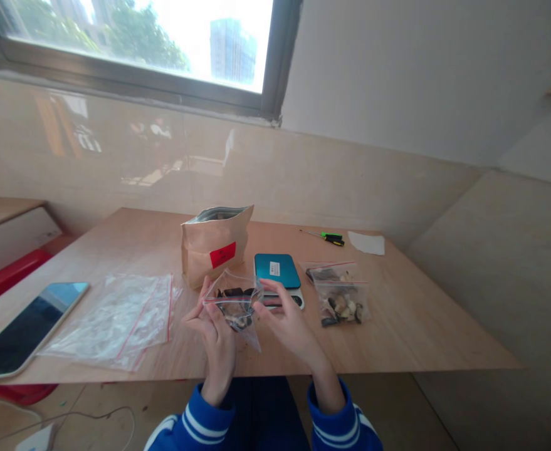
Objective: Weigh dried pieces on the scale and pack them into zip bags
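Between my hands is a clear zip-lock bag (246,338) with a red seal line, holding dark and pale dried pieces that look like sliced mushrooms. My left hand (219,341) grips the bag's left edge near the seal. On the other side, my right hand (287,319) pinches its right edge. The bag's mouth looks parted. Just behind it stands a brown paper pouch (200,247) with a red label and an open top. A kitchen scale (278,269) with a teal top sits beyond my right hand, partly covered by it.
Two filled zip-lock bags (343,307) lie to the right. Flat plastic bags (101,319) are spread at the left beside a tablet (31,326). Two screwdrivers (331,238) and a white paper piece (368,243) rest near the back of the wooden table (411,326).
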`<state>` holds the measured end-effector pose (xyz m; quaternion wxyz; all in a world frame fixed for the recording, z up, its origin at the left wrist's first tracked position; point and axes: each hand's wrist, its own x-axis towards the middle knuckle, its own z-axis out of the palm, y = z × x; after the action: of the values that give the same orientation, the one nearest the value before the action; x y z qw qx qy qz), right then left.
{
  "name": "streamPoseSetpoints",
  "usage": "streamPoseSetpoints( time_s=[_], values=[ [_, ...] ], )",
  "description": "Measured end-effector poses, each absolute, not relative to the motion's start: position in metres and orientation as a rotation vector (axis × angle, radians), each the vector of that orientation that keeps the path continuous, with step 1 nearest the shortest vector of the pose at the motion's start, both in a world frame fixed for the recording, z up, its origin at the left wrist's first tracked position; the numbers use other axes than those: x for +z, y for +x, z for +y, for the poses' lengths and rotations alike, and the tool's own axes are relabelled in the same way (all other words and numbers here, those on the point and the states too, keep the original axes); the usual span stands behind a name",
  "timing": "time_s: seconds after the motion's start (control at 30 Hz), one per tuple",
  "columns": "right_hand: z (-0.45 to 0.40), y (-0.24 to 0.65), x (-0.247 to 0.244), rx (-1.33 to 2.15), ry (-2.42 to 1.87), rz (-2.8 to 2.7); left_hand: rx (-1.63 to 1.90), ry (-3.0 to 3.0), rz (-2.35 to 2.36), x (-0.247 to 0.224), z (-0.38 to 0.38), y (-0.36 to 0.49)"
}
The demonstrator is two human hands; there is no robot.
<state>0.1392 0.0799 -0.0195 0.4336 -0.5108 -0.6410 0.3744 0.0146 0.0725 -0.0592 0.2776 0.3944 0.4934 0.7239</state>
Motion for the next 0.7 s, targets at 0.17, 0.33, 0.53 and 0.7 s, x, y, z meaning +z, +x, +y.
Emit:
streamPoseSetpoints(
  time_s=[0.17,0.33,0.53,0.7],
  values=[
    [0.065,0.126,-0.023,0.946,-1.084,-1.405,1.888,1.328,1.11,-0.065,0.063,0.016],
    [0.058,0.139,-0.018,0.968,-1.021,-1.3,1.852,1.234,1.188,-0.057,0.064,-0.003],
    [0.044,0.146,-0.019,0.941,-1.048,-1.353,1.56,1.174,1.095,-0.042,0.072,-0.02],
    [0.041,0.173,-0.012,0.925,-1.175,-1.622,1.534,1.366,1.183,-0.037,0.063,-0.033]
  ],
)
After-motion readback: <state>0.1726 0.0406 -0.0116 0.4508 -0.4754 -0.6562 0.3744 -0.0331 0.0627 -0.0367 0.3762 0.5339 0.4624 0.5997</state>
